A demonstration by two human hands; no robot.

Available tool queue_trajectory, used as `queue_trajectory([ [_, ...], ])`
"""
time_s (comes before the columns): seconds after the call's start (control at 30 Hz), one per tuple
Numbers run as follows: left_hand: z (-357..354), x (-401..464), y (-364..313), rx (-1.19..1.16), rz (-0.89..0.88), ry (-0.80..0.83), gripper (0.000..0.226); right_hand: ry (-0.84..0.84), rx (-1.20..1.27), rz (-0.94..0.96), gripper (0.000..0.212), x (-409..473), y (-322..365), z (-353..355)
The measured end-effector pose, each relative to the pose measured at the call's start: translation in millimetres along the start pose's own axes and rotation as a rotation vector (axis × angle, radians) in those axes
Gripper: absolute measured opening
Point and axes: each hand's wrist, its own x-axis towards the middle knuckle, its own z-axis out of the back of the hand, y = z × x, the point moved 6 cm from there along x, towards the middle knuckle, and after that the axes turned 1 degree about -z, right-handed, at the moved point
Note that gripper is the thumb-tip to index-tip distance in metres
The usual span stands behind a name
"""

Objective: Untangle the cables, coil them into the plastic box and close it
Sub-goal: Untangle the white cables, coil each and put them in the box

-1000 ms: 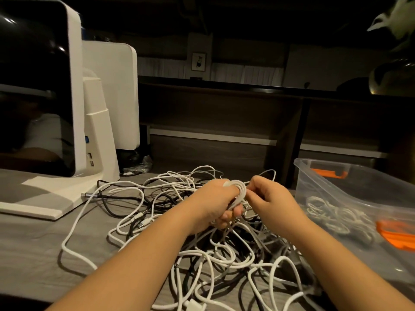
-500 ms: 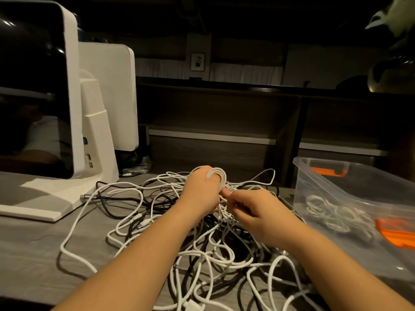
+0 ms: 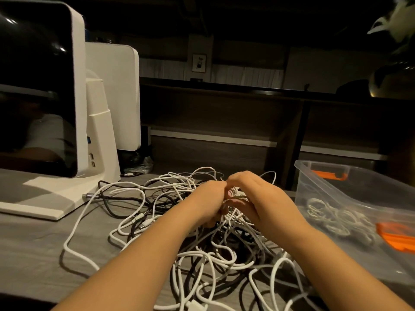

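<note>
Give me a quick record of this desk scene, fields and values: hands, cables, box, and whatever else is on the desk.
left hand: grips white cable at the middle of the tangle
right hand: fingers curled on the same cable, touching the left hand
cable tangle: white and dark cables, loose on the grey desk
plastic box: clear, open, right of tangle, coiled white cables inside
box latches: orange
white monitor: left, screen dark

White and black cables [image 3: 202, 254] lie tangled on a grey wood-grain table [image 3: 33, 248]. A clear plastic box [image 3: 350, 198] has orange latches [image 3: 330, 173]. The monitor [image 3: 38, 86] is black, framed in white.
</note>
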Motion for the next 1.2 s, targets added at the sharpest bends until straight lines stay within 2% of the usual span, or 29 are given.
queue_trajectory([
  [0.1, -11, -8, 6, -0.214, 0.121, 0.143, 0.036, 0.087, 0.091, -0.159, 0.035, -3, -14, -7],
  [0.2, -17, -11, 7, -0.325, 0.142, 0.262, 0.043, 0.006, 0.275, -0.274, 0.032, -6, -27, -5],
  [0.3, -18, -13, 4, -0.186, 0.102, 0.296, 0.049, 0.000, 0.445, -0.409, 0.027, -10, -38, -7],
  [0.37, -21, -16, 0, -0.065, 0.042, 0.337, 0.038, 0.012, 0.484, -0.464, 0.017, -12, -44, -12],
  [0.47, -20, -18, -5, 0.089, -0.044, 0.341, 0.020, 0.016, 0.492, -0.476, 0.015, -11, -48, -13],
  [0.57, -21, -17, -7, 0.117, -0.061, 0.336, 0.012, 0.097, 0.536, -0.474, 0.015, -10, -44, -8],
  [0.63, -22, -16, -5, 0.082, -0.031, 0.335, 0.018, 0.164, 0.504, -0.454, 0.016, -11, -41, -6],
  [0.73, -22, -12, -4, 0.128, -0.070, 0.304, 0.020, 0.152, 0.178, -0.358, 0.008, -9, -41, 0],
  [0.83, -22, -10, -3, 0.151, -0.107, 0.290, 0.015, 0.110, -0.046, -0.359, 0.028, -9, -43, 4],
  [0.87, -22, -9, -2, 0.157, -0.112, 0.288, 0.015, 0.109, -0.090, -0.349, 0.029, -9, -42, 3],
  [0.97, -23, -10, -4, 0.160, -0.118, 0.281, 0.017, 0.132, -0.043, -0.287, 0.016, -6, -35, -6],
  [1.07, -25, -13, -5, 0.139, -0.104, 0.294, 0.018, 0.150, 0.074, -0.271, 0.014, -5, -31, -13],
  [1.17, -28, -16, -10, -0.014, -0.137, 0.335, 0.014, 0.071, 0.142, -0.397, 0.006, -8, -42, -11],
  [1.2, -28, -16, -11, -0.063, -0.149, 0.337, 0.017, 0.034, 0.168, -0.450, 0.009, -10, -46, -9],
])
